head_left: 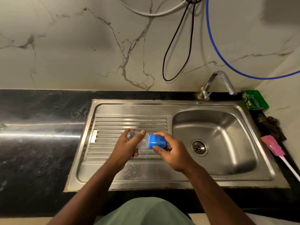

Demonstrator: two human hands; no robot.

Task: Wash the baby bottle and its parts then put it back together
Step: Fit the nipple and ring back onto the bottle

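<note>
Now we are holding the small see-through plastic baby bottle sideways in the air, just above the ribbed draining side of the shiny steel sink. Our left hand is wrapping around the clear body, with the thumb lying across the top. Our right hand is pinching the round blue plastic cap with thumb and fingers.

It looks like we are twisting the cap, though we cannot tell if it is going on or coming off. To do this well, we should be keeping the left hand still and tight, and turning only the cap. The bottle may be wet and slippery, so we should be holding it low over the sink in case it drops.

The bottle's long line is running left to right. Its cap end is pointing right, toward the deep bowl with the round drain. Its bottom end is pointing left, toward the black stone table.
</note>
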